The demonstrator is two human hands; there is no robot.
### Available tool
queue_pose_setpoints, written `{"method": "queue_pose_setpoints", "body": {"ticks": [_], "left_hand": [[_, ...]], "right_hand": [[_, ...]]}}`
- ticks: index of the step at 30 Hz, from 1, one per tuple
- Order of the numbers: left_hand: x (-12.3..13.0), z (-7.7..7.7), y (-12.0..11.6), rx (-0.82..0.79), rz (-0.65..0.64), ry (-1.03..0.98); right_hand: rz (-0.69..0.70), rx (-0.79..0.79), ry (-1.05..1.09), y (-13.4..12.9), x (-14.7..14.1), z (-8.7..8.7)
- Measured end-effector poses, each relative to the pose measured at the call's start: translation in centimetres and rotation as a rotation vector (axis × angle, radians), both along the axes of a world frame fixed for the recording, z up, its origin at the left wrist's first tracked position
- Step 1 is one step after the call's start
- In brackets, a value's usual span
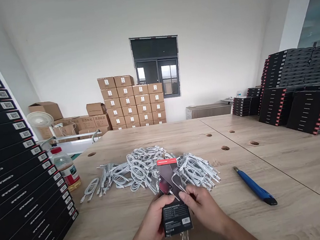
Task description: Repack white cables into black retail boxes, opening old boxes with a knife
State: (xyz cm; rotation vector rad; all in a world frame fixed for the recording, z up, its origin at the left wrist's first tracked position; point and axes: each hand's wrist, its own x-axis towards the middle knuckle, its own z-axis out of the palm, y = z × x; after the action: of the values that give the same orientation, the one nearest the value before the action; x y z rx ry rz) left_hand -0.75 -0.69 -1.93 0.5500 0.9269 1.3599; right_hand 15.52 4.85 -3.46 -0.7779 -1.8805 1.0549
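A slim black box [177, 216] with a red top edge and a printed phone and cable picture is held upright over the table. Clear film sticks out beneath its lower end. My left hand [157, 218] grips its left side, thumb on the front. My right hand [200, 205] pinches its right side, with thumb and index finger near the middle. Behind the box lies a wide pile of coiled white cables [142, 165] on the wooden table [118, 228].
Black boxes [18, 186] rise in a tall stack at the left, beside a red-capped bottle [68, 169]. A blue utility knife [254, 186] lies on the right. More black boxes [306, 108] stand far right. Cartons [128, 100] are piled beyond the table.
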Motion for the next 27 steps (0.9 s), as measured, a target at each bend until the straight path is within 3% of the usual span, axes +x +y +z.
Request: {"method": "queue_pose_setpoints", "body": {"ticks": [5,11,14,17,22,27], "left_hand": [[0.0,0.9,0.0,0.252,-0.077,0.198],[0.0,1.6,-1.1,0.209,-0.370,0.206],[0.2,1.7,-1.7,0.196,-0.469,0.167],[-0.1,1.4,-1.8,0.189,-0.508,0.173],[-0.8,1.0,-1.7,0.209,-0.529,0.203],[-0.5,1.3,-2.0,0.228,-0.521,0.136]], "right_hand": [[-0.063,-0.074,0.142,0.7,0.2,0.2],[-0.377,-0.274,0.500,3.4,2.2,0.5],[-0.421,-0.383,0.617,5.1,3.4,0.4],[-0.376,-0.532,0.754,6.1,4.4,0.5],[-0.165,-0.705,0.922,6.6,5.7,0.9],[0.016,-0.786,0.944,5.4,4.5,0.7]]}}
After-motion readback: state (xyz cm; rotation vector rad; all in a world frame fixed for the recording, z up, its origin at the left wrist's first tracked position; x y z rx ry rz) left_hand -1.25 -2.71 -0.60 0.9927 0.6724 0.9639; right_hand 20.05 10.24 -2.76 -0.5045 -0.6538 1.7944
